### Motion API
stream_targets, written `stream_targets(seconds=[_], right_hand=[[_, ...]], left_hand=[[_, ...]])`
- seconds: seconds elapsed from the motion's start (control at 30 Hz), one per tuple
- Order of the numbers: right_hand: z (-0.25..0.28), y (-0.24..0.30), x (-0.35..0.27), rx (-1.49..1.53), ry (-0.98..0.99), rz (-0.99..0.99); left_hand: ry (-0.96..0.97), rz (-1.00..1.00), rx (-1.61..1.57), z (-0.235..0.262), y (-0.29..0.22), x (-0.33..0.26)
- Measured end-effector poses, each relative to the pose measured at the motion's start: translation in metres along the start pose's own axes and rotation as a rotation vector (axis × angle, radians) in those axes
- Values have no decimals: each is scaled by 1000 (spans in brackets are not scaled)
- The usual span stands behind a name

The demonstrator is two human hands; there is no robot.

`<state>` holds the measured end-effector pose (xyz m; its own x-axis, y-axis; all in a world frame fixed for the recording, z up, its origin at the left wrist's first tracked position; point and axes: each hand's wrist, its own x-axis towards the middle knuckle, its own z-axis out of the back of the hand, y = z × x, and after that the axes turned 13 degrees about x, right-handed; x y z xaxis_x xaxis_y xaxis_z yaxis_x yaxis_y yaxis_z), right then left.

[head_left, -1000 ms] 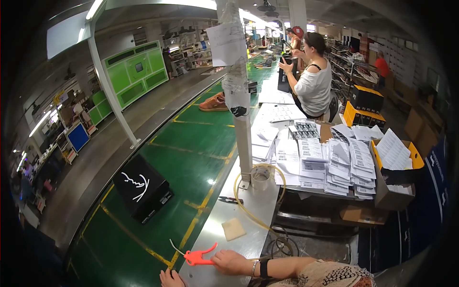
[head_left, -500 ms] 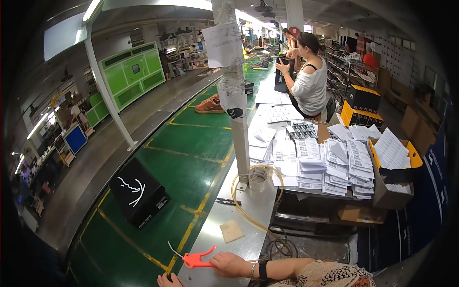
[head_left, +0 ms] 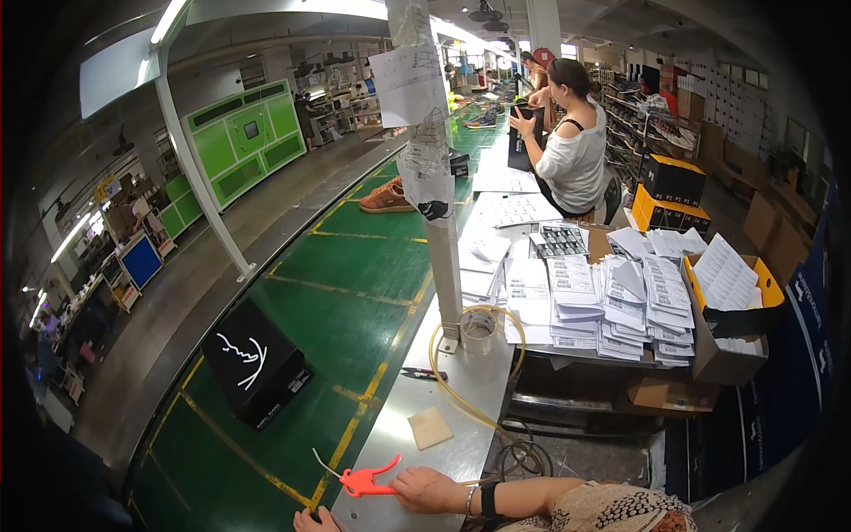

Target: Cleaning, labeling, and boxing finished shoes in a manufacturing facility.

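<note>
Factory floor under long ceiling lights, with a green conveyor belt [head_left: 346, 293] marked by yellow lines running away from the viewer. Along its right side runs a narrow grey metal surface [head_left: 461, 390]. At the near edge of the surface the right hand [head_left: 427, 489], wearing a dark wristband, grips the handle end of an orange air blow gun [head_left: 365, 481], fingers curled round it; its thin metal nozzle points left over the belt. The left hand [head_left: 312, 521] is only partly in view at the bottom edge, just beside the near left corner of the surface; whether it is spread or closed cannot be told. A yellowish hose [head_left: 470, 403] loops over the surface up to a tape roll [head_left: 479, 326] at the foot of a grey post [head_left: 441, 222] hung with paper sheets. A small tan pad [head_left: 430, 427] lies mid-surface, and a dark pen-like tool [head_left: 424, 374] lies at the left edge. On the belt: a black shoebox [head_left: 255, 362] near, an orange shoe [head_left: 387, 197] farther off. Right of the post are stacks of white label sheets [head_left: 612, 301], and a cardboard box [head_left: 731, 306] with a yellow rim holds more. A seated person in a white top [head_left: 572, 160] works at the far end. Green machine cabinets [head_left: 239, 146] stand at left, shelving at far right.
</note>
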<state>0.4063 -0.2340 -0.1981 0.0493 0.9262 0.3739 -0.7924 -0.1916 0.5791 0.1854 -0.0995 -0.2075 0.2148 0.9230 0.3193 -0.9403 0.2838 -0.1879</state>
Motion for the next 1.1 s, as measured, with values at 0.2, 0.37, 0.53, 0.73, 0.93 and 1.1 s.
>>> stream_targets(seconds=[0.2, 0.37, 0.53, 0.73, 0.93, 1.1], right_hand=[[-2, -6, 2, 4, -92, 70], [0, -4, 2, -16, -19, 7], [0, -5, 2, -6, -16, 11], [3, -5, 3, 6, -5, 11], [0, -9, 3, 11, -77, 59], [1, -8, 3, 14, -13, 10]], left_hand=[[-36, -13, -21, -2, -2, 1], [-31, -11, -22, 0, -3, 2], [-33, -21, -24, 0, -4, 2], [10, 15, -17, 1, -5, 2], [46, 31, -52, 4, -8, 3], [20, 17, -21, 4, -9, 4]])
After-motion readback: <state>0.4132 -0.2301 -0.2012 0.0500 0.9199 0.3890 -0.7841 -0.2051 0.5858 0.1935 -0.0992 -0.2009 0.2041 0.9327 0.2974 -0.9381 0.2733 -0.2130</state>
